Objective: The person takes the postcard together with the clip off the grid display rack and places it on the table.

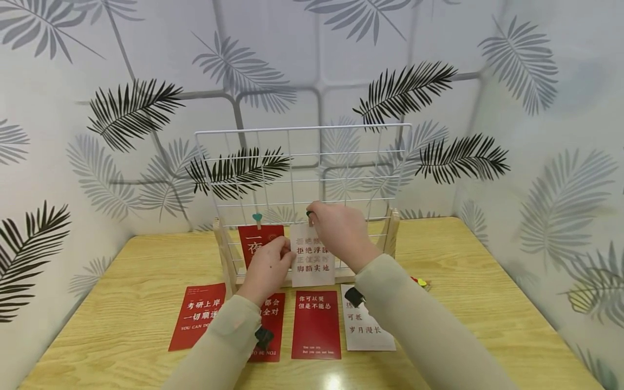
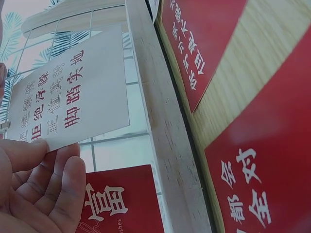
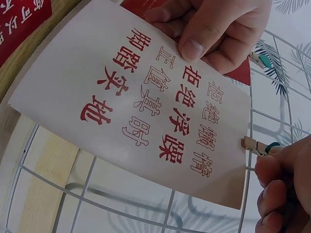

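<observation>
Left grip (image 1: 265, 265) pinches 1 white card (image 1: 312, 262); right grip (image 1: 336, 230) pinches 1 peg (image 3: 257, 145).

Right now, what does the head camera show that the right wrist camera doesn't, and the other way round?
Only the head view shows the whole white wire grid on its wooden stand, the yellow table, four cards lying flat in front, and both sleeves. Only the right wrist view shows the small wooden clip pinched in the right hand at the white card's edge. Both show the white card with red characters, held by the left hand against the grid.
</observation>
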A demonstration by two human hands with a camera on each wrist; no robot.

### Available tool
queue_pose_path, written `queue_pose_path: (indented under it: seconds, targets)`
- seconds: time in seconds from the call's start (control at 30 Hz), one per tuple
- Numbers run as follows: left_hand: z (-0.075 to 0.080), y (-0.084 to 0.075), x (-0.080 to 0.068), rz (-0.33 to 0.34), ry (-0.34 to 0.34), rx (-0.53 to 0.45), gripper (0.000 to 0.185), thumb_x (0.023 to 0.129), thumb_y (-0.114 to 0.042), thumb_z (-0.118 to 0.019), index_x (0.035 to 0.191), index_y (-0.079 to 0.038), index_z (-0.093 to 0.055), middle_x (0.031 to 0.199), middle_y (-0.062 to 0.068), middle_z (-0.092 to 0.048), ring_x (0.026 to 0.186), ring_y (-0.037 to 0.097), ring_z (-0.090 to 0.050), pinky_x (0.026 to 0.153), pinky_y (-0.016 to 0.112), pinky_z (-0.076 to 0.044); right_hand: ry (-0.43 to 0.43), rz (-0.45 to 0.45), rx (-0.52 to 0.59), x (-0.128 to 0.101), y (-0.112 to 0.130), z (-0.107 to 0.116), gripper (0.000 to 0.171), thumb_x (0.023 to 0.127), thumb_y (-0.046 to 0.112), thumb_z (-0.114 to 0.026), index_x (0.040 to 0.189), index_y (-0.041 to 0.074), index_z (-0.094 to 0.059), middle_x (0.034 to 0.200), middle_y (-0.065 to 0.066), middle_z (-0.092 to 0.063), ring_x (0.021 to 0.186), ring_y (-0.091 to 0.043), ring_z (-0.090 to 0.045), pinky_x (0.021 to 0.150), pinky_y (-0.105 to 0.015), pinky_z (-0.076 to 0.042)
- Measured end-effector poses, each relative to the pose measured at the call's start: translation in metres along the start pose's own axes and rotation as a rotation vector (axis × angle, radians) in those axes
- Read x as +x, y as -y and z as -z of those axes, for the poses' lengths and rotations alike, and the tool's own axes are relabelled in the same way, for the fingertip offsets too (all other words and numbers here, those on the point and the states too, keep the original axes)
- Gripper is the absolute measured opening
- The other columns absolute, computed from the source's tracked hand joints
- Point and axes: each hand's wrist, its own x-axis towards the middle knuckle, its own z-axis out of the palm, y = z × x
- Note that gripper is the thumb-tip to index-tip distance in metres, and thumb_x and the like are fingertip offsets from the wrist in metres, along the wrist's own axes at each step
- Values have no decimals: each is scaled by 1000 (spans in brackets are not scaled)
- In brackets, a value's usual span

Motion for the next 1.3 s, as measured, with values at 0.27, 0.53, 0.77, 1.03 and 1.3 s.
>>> queue_pose_path:
  seconds: [0.27,0.53,0.77,1.03,1.3]
  targets:
    - [2,0,0,3,-1,-5,10,99,-20,-67,108,-14,-66,89,-1,-65,80,20,-59,75,35,-54,-36,19,45,-1,-2,0,18,104,24,-59,114,17,-72,88,4,-74,57,-9,-55,46,-28,-45]
    - [3,0,-1,-11,2,-6,9,99,-19,-67,107,-14,-66,88,-1,-64,79,19,-59,74,34,-54,-80,42,66,-3,-5,0,15,102,23,-62,110,19,-74,87,5,-74,55,-10,-57,44,-27,-42]
    - [3,0,-1,-12,9,-2,9,99,-19,-67,106,-14,-66,88,-1,-64,79,19,-59,74,34,-53,-93,53,76,-4,-7,-1,11,101,24,-64,107,20,-73,85,6,-74,53,-10,-55,43,-27,-40]
    - [5,1,-1,-2,17,-8,10,100,-20,-67,107,-14,-66,88,-2,-65,79,19,-59,74,34,-53,-77,56,87,-3,-6,-1,9,101,23,-64,105,21,-72,88,6,-74,59,-11,-60,47,-30,-44]
    - [7,0,-3,-2,22,-1,11,100,-19,-67,109,-13,-66,88,-2,-65,78,18,-59,73,34,-53,-84,65,86,-4,-7,-3,7,101,22,-64,103,21,-70,85,6,-73,59,-12,-60,48,-31,-45]
